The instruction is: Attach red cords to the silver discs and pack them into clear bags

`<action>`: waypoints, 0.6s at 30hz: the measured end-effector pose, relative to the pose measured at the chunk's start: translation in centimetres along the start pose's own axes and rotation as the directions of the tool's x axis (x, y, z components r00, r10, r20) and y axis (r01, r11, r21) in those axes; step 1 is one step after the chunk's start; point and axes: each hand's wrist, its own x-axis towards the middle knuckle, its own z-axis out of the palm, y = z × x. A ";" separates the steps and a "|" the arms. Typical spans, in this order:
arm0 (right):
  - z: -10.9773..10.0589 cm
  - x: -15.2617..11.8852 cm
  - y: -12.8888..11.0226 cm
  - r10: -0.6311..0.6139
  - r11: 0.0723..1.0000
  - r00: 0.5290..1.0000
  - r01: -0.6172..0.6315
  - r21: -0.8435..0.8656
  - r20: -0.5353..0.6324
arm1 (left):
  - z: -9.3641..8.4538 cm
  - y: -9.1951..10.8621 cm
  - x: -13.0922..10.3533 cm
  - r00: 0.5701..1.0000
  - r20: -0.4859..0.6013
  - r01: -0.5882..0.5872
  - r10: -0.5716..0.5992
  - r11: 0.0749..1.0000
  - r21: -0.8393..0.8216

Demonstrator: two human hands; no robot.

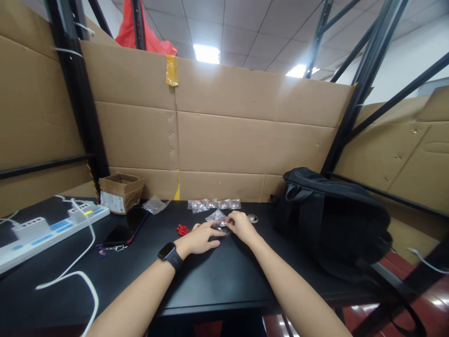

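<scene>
Packet [222,223]: small, clear-wrapped, red and silver inside, at the middle of the table [228,281], between both sets of fingertips.

Packet from right hand [242,226]: just left of the thumb and forefinger tips, touching by the look of it; by judgement the nearer hand, with the firmer hold.

Packet from left hand [201,238]: to the right and slightly far, at the ends of the outstretched fingers, apart from the thumb.

Right hand, grip: closed in a pinch, apparently on the packet's right edge; exact contact partly hidden.

Left hand, grip: open, fingers fanned toward the right, thumb apart on the near side; touching the packet or only just over its left and near edge, cannot tell.

Long axis of packet: too small and too covered to settle; no clear lengthwise line in the rounded silver part.

Pointing of packet: no front end to make out.

Clear plastic bag [215,215]: crumpled, just beyond the packet on its far left, perhaps touching.

Row of packets [223,204]: farther off, near the cardboard wall [224,150], long axis left to right.

Red cord [183,230]: bundled, just left of the left hand.

Tape roll [253,218]: flat, just beyond the right hand.

Black backpack [326,224]: right side of the table, well apart from the packet.
</scene>
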 end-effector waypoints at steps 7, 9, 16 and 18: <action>0.8 1.0 -1.7 0.061 0.971 0.994 -0.079 -0.226 -0.086 | -0.6 0.2 -0.2 0.999 0.025 -0.031 0.031 0.999 -0.014; 0.8 1.2 -1.8 0.065 0.981 0.995 -0.077 -0.176 -0.069 | -0.8 0.0 -0.3 0.999 -0.015 -0.034 0.034 0.999 -0.013; -1.7 0.0 0.1 0.020 0.944 0.998 -0.039 0.328 0.060 | -1.4 -0.8 0.0 0.968 -0.249 -0.053 0.035 0.996 -0.066; -2.1 -0.1 0.7 0.023 0.934 0.998 -0.041 0.356 0.056 | -1.3 -1.1 0.1 0.954 -0.298 -0.047 0.023 0.996 -0.074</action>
